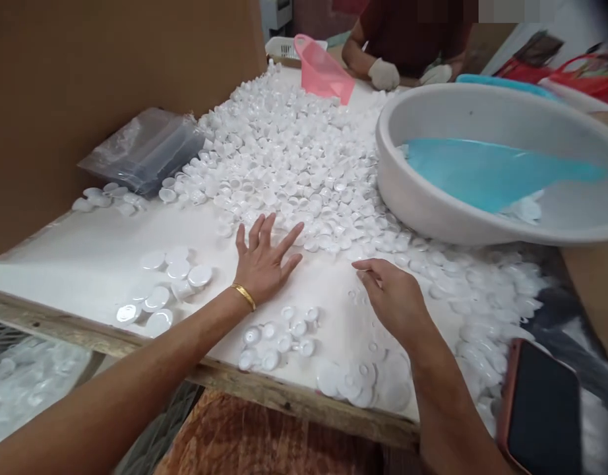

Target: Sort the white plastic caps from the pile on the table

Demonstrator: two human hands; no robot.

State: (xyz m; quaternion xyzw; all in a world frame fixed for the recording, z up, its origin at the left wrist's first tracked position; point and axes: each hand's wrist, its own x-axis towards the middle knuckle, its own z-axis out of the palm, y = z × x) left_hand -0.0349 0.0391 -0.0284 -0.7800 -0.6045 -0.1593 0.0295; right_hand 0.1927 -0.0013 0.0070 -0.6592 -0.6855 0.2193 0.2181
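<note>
My left hand [264, 264], with a gold bracelet on its wrist, is spread flat over the white table [101, 241], its fingertips at the near edge of a big pile of small white plastic caps [279, 158]. To its right, my right hand [393, 300] has its fingers curled together with the index finger pointing left; whatever they hold, if anything, is hidden. Between my forearms lies a group of small white ring-like parts [284, 340]. Left of my left forearm are several larger white round caps [158, 300]. More white discs [348, 382] sit at the table's front edge.
A large grey basin [397, 188] with a blue scoop [482, 168] in it stands at the right. A phone [544, 402] lies at the lower right. Farther back are a pink scoop [324, 72] and a person's gloved hands [384, 74]. A plastic-wrapped pack [150, 145] lies at the left.
</note>
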